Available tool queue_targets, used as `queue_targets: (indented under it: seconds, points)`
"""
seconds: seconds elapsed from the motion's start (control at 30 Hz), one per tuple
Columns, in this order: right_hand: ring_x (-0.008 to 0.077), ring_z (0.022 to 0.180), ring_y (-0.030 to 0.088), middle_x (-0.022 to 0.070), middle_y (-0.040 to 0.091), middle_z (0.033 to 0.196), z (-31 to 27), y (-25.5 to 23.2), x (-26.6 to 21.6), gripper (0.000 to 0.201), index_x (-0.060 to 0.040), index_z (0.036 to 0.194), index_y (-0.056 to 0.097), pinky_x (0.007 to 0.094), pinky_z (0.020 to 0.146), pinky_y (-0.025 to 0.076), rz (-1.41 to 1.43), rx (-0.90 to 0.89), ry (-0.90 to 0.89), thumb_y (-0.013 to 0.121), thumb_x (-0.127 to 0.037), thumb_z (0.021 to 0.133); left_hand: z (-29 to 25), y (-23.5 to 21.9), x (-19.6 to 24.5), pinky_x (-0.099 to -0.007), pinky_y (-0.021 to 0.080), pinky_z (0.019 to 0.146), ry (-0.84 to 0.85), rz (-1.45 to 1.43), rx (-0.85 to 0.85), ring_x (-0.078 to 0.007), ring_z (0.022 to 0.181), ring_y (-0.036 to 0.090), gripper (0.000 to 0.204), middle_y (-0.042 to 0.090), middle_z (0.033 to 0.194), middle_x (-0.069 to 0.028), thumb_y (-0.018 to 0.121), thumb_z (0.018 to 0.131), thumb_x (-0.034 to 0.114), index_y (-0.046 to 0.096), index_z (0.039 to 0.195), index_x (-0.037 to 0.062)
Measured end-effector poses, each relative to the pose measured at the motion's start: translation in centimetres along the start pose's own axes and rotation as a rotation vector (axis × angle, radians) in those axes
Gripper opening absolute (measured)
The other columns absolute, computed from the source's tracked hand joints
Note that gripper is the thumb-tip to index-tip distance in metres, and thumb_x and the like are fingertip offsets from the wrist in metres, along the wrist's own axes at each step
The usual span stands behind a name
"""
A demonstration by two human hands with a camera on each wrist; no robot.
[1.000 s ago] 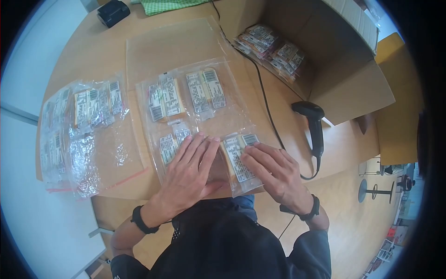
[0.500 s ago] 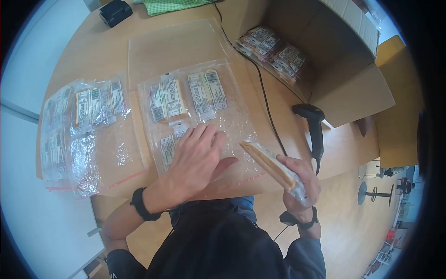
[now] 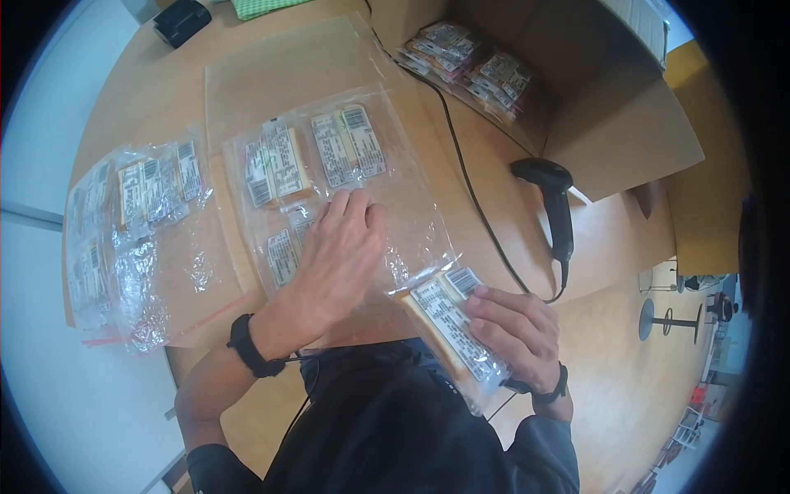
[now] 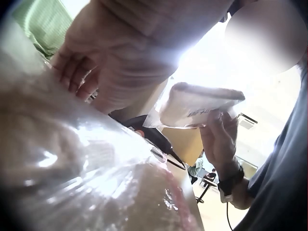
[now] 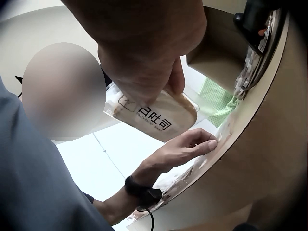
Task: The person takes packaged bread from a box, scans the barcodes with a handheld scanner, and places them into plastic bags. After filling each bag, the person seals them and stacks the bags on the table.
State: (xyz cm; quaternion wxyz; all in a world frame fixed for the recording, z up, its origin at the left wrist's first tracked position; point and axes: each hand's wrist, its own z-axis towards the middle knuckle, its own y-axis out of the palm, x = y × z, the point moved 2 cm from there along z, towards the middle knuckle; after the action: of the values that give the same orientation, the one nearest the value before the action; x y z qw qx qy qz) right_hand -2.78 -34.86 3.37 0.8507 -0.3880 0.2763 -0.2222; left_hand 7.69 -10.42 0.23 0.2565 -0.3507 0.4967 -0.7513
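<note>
My right hand (image 3: 518, 336) holds a wrapped slice of bread (image 3: 451, 323) with a printed label above the table's front edge. In the right wrist view, dark lettering marks the pack's other face (image 5: 156, 118). My left hand (image 3: 339, 259) rests with bent fingers on a large clear bag (image 3: 411, 210), over its lower left pack; whether it pinches the film is unclear. Two labelled packs, one on the left (image 3: 277, 165) and one on the right (image 3: 347, 146), lie in the bag's upper half. Part of another pack (image 3: 284, 257) shows beside my left hand.
Left of it lies a second clear bag (image 3: 216, 272) with several packs. An open cardboard box (image 3: 609, 136) holding more packs (image 3: 498, 82) stands back right. A black scanner (image 3: 557, 210) and its cable lie at the right. Behind are a black device (image 3: 183, 22) and green checked cloth (image 3: 255, 6).
My right hand has lifted the lower right pack off the bag, tilted it on edge, then turned its label up nearer my body. My left hand's fingers have bent and moved slightly up the bag.
</note>
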Motion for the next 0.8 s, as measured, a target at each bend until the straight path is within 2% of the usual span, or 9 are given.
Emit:
queue_targets:
  seconds: [0.1, 0.17, 0.3, 0.37, 0.43, 0.47, 0.57, 0.63, 0.8]
  points:
    - [0.0284, 0.111, 0.073, 0.0115, 0.075, 0.118, 0.0, 0.0, 0.2, 0.032, -0.0082, 0.117, 0.069, 0.0290, 0.071, 0.051, -0.144, -0.030, -0.070, 0.076, -0.014, 0.086, -0.8, -1.8, 0.3, -0.0443, 0.050, 0.088, 0.005, -0.140, -0.012, -0.0364, 0.102, 0.058, 0.028, 0.059, 0.106, -0.0194, 0.072, 0.090, 0.010, 0.062, 0.111, -0.0048]
    - [0.0284, 0.111, 0.073, 0.0123, 0.074, 0.121, 0.4, 0.2, 0.2, 0.031, -0.0076, 0.117, 0.069, 0.0290, 0.072, 0.052, -0.166, -0.028, -0.080, 0.075, -0.014, 0.086, -2.2, -3.8, 1.0, -0.0458, 0.051, 0.092, -0.045, -0.243, 0.118, -0.0376, 0.112, 0.059, 0.040, 0.061, 0.115, -0.0207, 0.076, 0.086, 0.007, 0.061, 0.122, -0.0046]
    - [0.0286, 0.112, 0.072, 0.0145, 0.071, 0.127, 2.1, 2.2, 0.1, 0.033, -0.0061, 0.119, 0.069, 0.0308, 0.078, 0.055, -0.279, -0.051, -0.172, 0.072, -0.013, 0.088, -5.3, -4.7, 2.0, -0.0475, 0.049, 0.101, -0.039, -0.242, 0.142, -0.0378, 0.120, 0.059, 0.057, 0.061, 0.126, -0.0196, 0.081, 0.080, 0.005, 0.058, 0.131, -0.0046]
    - [0.0285, 0.112, 0.071, 0.0149, 0.070, 0.127, 2.5, 3.5, 0.1, 0.035, -0.0057, 0.121, 0.068, 0.0312, 0.079, 0.055, -0.260, -0.121, -0.171, 0.072, -0.014, 0.087, -6.1, -4.7, 2.5, -0.0488, 0.045, 0.111, -0.003, -0.177, -0.023, -0.0360, 0.123, 0.059, 0.063, 0.061, 0.129, -0.0182, 0.082, 0.079, 0.017, 0.058, 0.134, -0.0038]
    - [0.0283, 0.111, 0.071, 0.0149, 0.070, 0.124, 2.7, 4.1, 0.2, 0.042, -0.0044, 0.124, 0.067, 0.0328, 0.083, 0.057, -0.222, -0.257, -0.178, 0.072, -0.016, 0.084, -6.3, -4.1, 2.9, -0.0499, 0.044, 0.111, -0.022, -0.166, -0.015, -0.0368, 0.122, 0.060, 0.065, 0.061, 0.130, -0.0174, 0.083, 0.076, 0.013, 0.059, 0.134, -0.0031]
    - [0.0283, 0.111, 0.071, 0.0149, 0.070, 0.124, 3.2, 4.1, 0.2, 0.042, -0.0044, 0.124, 0.067, 0.0328, 0.083, 0.057, -0.218, -0.261, -0.183, 0.072, -0.016, 0.084, -6.4, -3.7, 3.0, -0.0509, 0.044, 0.112, -0.029, -0.154, -0.005, -0.0376, 0.121, 0.061, 0.066, 0.062, 0.131, -0.0166, 0.083, 0.073, 0.010, 0.060, 0.134, -0.0025]
    - [0.0286, 0.107, 0.071, 0.0147, 0.070, 0.121, 4.9, 3.4, 0.5, 0.044, -0.0038, 0.124, 0.066, 0.0343, 0.084, 0.058, -0.067, -0.345, -0.087, 0.073, -0.015, 0.082, -6.6, -2.5, 2.9, -0.0496, 0.046, 0.110, 0.051, -0.158, -0.018, -0.0374, 0.123, 0.061, 0.058, 0.064, 0.130, -0.0163, 0.079, 0.074, 0.005, 0.063, 0.130, -0.0019]
    - [0.0287, 0.102, 0.073, 0.0119, 0.073, 0.119, 6.0, 3.1, 1.0, 0.043, -0.0034, 0.121, 0.068, 0.0365, 0.081, 0.059, 0.085, -0.445, 0.022, 0.074, -0.006, 0.078, -6.4, -1.6, 2.7, -0.0490, 0.047, 0.109, 0.043, -0.167, 0.028, -0.0371, 0.122, 0.062, 0.055, 0.065, 0.129, -0.0164, 0.076, 0.074, 0.002, 0.064, 0.128, -0.0019]
    - [0.0308, 0.105, 0.070, 0.0148, 0.069, 0.127, 8.1, 2.0, 2.2, 0.047, -0.0040, 0.124, 0.064, 0.0400, 0.083, 0.059, 0.185, -0.376, 0.009, 0.077, -0.008, 0.079, -5.3, -2.0, 2.1, -0.0475, 0.051, 0.103, 0.008, -0.168, 0.153, -0.0367, 0.117, 0.065, 0.051, 0.067, 0.127, -0.0184, 0.072, 0.073, -0.004, 0.066, 0.123, -0.0034]
